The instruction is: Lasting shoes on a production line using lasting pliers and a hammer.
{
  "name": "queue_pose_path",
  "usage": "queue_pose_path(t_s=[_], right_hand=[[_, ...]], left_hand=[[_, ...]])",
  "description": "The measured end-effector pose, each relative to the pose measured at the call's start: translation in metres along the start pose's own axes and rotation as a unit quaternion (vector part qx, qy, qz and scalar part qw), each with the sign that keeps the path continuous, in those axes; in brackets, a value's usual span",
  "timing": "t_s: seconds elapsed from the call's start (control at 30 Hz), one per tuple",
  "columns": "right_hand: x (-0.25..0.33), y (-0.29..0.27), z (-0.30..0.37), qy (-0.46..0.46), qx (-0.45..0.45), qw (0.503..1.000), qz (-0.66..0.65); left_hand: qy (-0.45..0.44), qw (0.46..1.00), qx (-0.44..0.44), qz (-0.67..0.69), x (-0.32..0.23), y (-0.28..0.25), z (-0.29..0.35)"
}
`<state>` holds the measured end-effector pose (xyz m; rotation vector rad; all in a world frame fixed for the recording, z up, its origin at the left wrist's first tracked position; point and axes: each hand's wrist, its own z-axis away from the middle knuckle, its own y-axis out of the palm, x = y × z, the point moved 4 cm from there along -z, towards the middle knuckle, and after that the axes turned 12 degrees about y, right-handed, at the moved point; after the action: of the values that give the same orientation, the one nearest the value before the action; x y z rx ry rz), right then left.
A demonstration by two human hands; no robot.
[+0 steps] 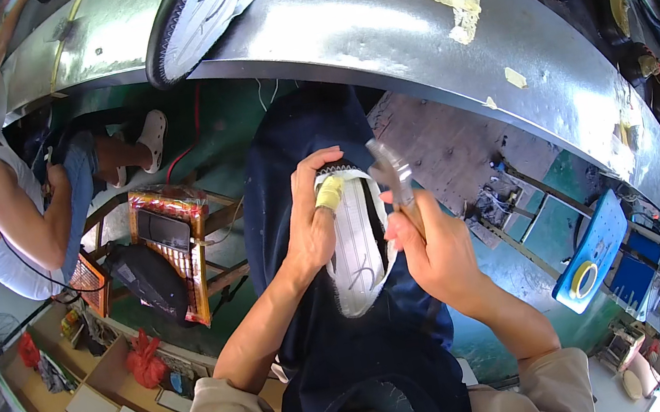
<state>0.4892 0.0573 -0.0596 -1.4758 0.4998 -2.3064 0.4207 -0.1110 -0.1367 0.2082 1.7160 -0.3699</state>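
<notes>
A shoe upper (355,262) with a white sole side turned up and dark zigzag stitching at its far end rests over my lap. My left hand (308,230) grips its far left edge, with yellow tape (330,192) wrapped around the thumb. In my right hand (444,253) is a hammer (390,167), its metal head raised beside the upper's far right edge. The fingers are closed around the wooden handle, close to the upper's right side. A dark blue apron (278,145) covers my lap beneath the work.
Across the front runs a metal bench (337,26), bearing another black-and-white shoe upper (202,33). A co-worker (15,210) sits at left near a stool with a phone (163,231) and black bag (145,280). A blue stool (589,252) with a tape roll (584,280) stands at right.
</notes>
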Motion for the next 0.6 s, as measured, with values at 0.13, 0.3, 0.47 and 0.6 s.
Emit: queue_pose_path(t_s=[0.13,0.3,0.47,0.6], right_hand=[[-0.004,0.018,-0.024,-0.069,-0.047,0.986,0.146],[-0.005,0.016,-0.025,-0.017,-0.023,0.995,0.092],[-0.014,0.011,-0.038,0.018,0.118,0.977,0.179],[0.004,-0.015,0.0,-0.177,0.102,0.948,0.245]], left_hand=[[-0.018,1.0,-0.008,-0.008,0.004,0.002,0.005],[-0.001,0.999,0.037,-0.026,0.005,-0.001,0.004],[-0.088,0.984,-0.131,0.079,0.008,-0.007,0.036],[-0.101,0.994,-0.042,0.009,-0.011,-0.027,0.034]])
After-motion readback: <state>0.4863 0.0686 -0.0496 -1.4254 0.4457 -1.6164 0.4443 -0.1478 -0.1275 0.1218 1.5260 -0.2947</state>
